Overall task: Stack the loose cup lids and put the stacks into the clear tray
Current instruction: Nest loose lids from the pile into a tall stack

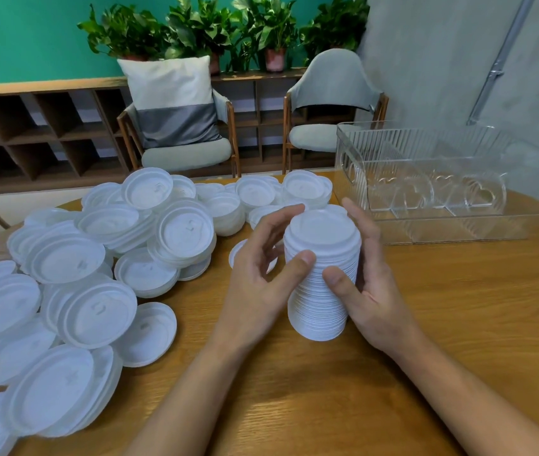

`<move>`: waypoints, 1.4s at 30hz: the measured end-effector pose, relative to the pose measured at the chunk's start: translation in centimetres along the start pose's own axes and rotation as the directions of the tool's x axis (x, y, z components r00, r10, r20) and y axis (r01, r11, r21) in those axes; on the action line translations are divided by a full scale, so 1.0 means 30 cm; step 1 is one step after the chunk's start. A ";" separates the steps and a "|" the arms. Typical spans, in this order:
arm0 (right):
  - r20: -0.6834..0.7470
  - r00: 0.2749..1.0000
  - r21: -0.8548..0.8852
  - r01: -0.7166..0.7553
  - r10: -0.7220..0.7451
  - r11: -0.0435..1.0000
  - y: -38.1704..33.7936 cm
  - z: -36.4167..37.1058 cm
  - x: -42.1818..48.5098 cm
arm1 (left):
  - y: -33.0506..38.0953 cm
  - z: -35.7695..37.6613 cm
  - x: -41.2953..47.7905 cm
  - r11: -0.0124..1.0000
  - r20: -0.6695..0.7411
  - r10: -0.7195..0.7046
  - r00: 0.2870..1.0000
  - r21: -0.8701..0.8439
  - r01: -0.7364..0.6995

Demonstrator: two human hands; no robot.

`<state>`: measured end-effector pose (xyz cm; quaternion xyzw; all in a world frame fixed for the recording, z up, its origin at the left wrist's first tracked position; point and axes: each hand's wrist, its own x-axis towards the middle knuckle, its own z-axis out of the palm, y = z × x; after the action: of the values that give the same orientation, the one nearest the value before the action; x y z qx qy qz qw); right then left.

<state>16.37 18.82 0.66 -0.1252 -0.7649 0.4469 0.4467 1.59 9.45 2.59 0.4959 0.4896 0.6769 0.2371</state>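
Lids first, since that's the whole job - and most are not dealt with yet. Going big to small: the wooden surface (442,324) carries everything. Its whole left side is buried under the loose lids (97,258), a sprawling white heap, some nested into short clumps and some lying flat on their own. I'd guess they got dumped there so they're all within the left grip's reach.

Next down is the clear tray (393,143), at the far right of the surface and well apart from the heap. I can't see a single lid in it. It has see-through dividers with heart cut-outs (480,194), so my read is that stacks get slotted in between those.

Then the stack (322,258) - a tall column of nested lids right in the middle, between heap and tray, near the tray's front left corner. It leans a bit, top away from me. Can't tell whether its base sits on the surface or floats just above.

Both grips are clamped on it. The left grip (261,274) has its thumb on the near side and its fingers curled round the far upper edge. The right grip (370,281) mirrors that, thumb pressed low on the front, fingers wrapped behind. Makes sense to me: a column that tall would fan out if squeezed from one side only.

Smallest thing: one lone lid (238,255) flat on the surface, half hidden behind the left grip.
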 end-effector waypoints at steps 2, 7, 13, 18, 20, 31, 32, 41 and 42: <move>0.016 1.000 -0.006 0.013 -0.013 1.000 -0.007 0.001 -0.001 | 0.004 0.000 0.001 1.000 0.019 -0.007 1.000 -0.026 0.008; 0.008 1.000 -0.027 0.023 -0.023 0.999 -0.014 0.006 0.001 | 0.013 0.020 -0.006 0.998 0.012 -0.037 0.999 -0.060 0.038; 0.012 1.000 -0.011 0.008 -0.008 1.000 -0.019 0.003 -0.002 | 0.019 0.026 -0.005 0.997 -0.030 -0.070 0.997 -0.046 0.068; 0.010 1.000 -0.001 0.005 -0.005 1.000 -0.017 0.004 -0.007 | 0.015 0.011 -0.014 0.990 0.019 -0.105 0.994 -0.098 0.106; 0.006 1.000 -0.002 0.011 -0.011 1.000 -0.015 0.004 -0.009 | 0.013 0.015 -0.016 0.988 0.021 -0.108 0.994 -0.113 0.109; 0.048 0.999 -0.069 0.009 -0.006 0.998 -0.017 0.000 -0.008 | -0.005 0.026 -0.037 0.994 0.002 -0.095 0.996 -0.063 0.095; 0.056 0.998 -0.083 0.017 -0.013 0.996 -0.015 0.000 -0.010 | -0.005 0.026 -0.038 0.995 0.001 -0.087 0.996 -0.046 0.087; 0.083 0.996 -0.107 0.028 -0.019 0.994 -0.009 -0.008 -0.018 | -0.009 0.018 -0.037 0.996 0.016 -0.049 0.999 0.073 0.048; 0.081 0.996 -0.110 0.033 -0.024 0.993 -0.007 -0.009 -0.018 | -0.008 0.019 -0.036 0.996 0.021 -0.050 0.999 0.074 0.049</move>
<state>16.94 18.55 0.59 -0.1207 -0.8075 0.4019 0.4146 2.48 8.92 1.91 0.4997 0.5234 0.6467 0.2411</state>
